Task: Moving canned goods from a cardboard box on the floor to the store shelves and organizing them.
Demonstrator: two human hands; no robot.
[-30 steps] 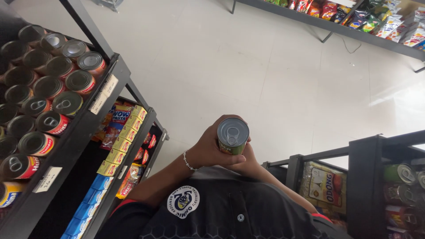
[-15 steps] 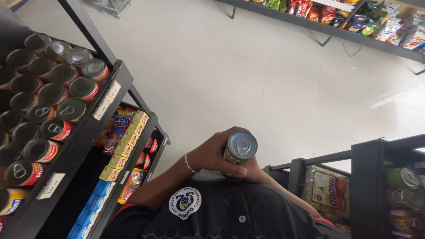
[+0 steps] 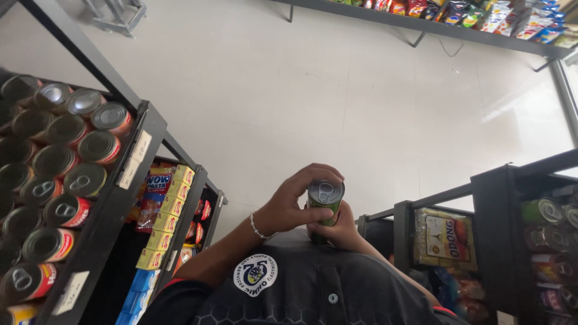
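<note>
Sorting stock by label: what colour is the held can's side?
Green, under a silver lid; head view shows the can.

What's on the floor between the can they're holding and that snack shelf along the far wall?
Nothing: in the head view, only bare pale floor stretches between the green can and the far snack shelf.

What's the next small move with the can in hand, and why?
Probably carry the green can left toward the can shelf and set it upright among the tins. Both hands are on it now: the left hand wraps its top and side, the right hand cups it from below, close to the chest. The shelf on that side holds rows of similar cans lid-up.
</note>
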